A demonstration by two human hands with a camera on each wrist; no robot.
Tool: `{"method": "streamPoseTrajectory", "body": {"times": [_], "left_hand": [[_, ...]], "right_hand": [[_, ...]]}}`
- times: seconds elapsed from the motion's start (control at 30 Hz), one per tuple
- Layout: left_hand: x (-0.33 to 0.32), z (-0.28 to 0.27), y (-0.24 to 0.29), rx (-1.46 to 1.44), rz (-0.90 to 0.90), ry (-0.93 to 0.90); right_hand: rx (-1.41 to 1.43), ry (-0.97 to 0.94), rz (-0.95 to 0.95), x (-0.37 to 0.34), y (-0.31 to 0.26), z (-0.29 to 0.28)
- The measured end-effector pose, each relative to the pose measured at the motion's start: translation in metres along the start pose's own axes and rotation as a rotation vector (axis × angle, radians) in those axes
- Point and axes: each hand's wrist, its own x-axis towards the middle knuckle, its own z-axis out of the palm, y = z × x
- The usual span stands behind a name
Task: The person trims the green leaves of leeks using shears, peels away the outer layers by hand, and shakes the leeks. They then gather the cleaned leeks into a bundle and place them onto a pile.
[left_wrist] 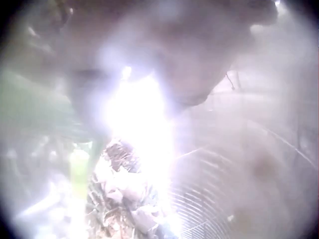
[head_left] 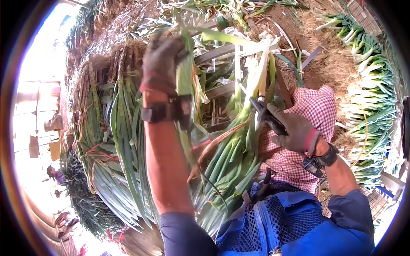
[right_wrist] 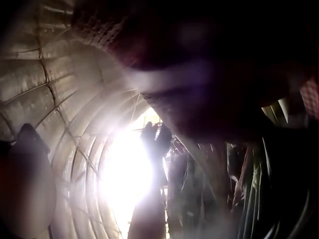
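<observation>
In the head view my left hand [head_left: 162, 62], in a dark work glove, is raised over the leeks with its fingers curled at a blurred green leek leaf [head_left: 184, 74] that hangs beside it. My gloved right hand [head_left: 294, 128] grips a black hand tool [head_left: 270, 118], its tip pointing up and left. Next to that tip stands a leek [head_left: 261, 70] with a white stalk, its green leaves spreading downward. Both wrist views are hazy or dark; the left one shows the blurred underside of my left hand [left_wrist: 169, 45].
A big bundle of untrimmed leeks [head_left: 124, 128] lies on the left, roots upward. Cleaned leeks [head_left: 367, 98] form a long row at right. Stripped leaves and metal bars [head_left: 220, 90] lie ahead. A red-checked cloth [head_left: 314, 104] is under my right hand.
</observation>
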Motion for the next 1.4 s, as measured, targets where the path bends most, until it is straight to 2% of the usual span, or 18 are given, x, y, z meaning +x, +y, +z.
{"method": "streamPoseTrajectory", "body": {"times": [0.07,0.13,0.17,0.2,0.27,0.3,0.33,0.37,0.4,0.57,0.7,0.8,0.87,0.9,1.0,1.07,1.23,1.4], "left_hand": [[0.002,0.0,0.016,0.132,0.207,0.081],[-0.017,-0.008,0.009,0.391,0.236,0.163],[0.001,-0.044,-0.039,0.173,0.247,0.11],[-0.031,-0.038,-0.044,0.51,0.081,0.177],[-0.052,-0.086,-0.125,1.196,0.147,0.096],[-0.073,-0.104,-0.165,1.439,0.572,0.156],[-0.101,-0.089,-0.157,1.536,0.123,0.086],[-0.115,-0.101,-0.177,1.632,0.219,0.036],[-0.13,-0.1,-0.184,1.648,0.292,0.111],[-0.154,-0.063,-0.177,1.771,0.314,-0.147],[-0.159,-0.061,-0.166,1.654,0.137,-0.133],[-0.147,-0.07,-0.159,1.439,0.053,-0.139],[-0.137,-0.079,-0.166,0.667,-0.303,-0.002],[-0.133,-0.077,-0.156,0.557,-0.359,0.109],[-0.113,-0.099,-0.183,0.538,-0.266,0.261],[-0.106,-0.102,-0.186,0.658,-0.263,0.268],[-0.095,-0.087,-0.167,1.444,-0.22,0.225],[-0.087,-0.094,-0.177,1.465,-0.133,0.193]], "right_hand": [[0.061,0.243,-0.067,0.008,0.006,0.013],[0.043,0.204,-0.029,0.013,-0.003,0.01],[0.126,0.018,-0.091,0.017,-0.015,0.005],[0.209,-0.17,-0.155,0.02,-0.022,0.003],[0.121,-0.068,-0.242,0.031,-0.024,0.023],[0.099,-0.002,-0.21,0.042,-0.027,0.026],[0.078,0.064,-0.176,0.051,-0.028,0.029],[0.062,0.08,-0.163,0.06,-0.027,0.034],[0.062,0.083,-0.165,0.063,-0.03,0.034],[0.081,-0.131,-0.127,0.076,-0.053,0.03],[0.113,-0.209,-0.055,0.095,-0.065,0.03],[0.079,-0.188,-0.035,0.118,-0.067,0.035],[0.103,-0.203,-0.041,0.116,-0.07,0.035],[0.104,-0.205,-0.041,0.118,-0.072,0.034],[0.077,-0.197,-0.012,0.129,-0.076,0.027],[0.094,-0.165,0.011,0.137,-0.077,0.021],[0.032,-0.076,-0.001,0.172,-0.072,0.02],[0.021,0.005,0.054,0.231,-0.07,0.002]]}}
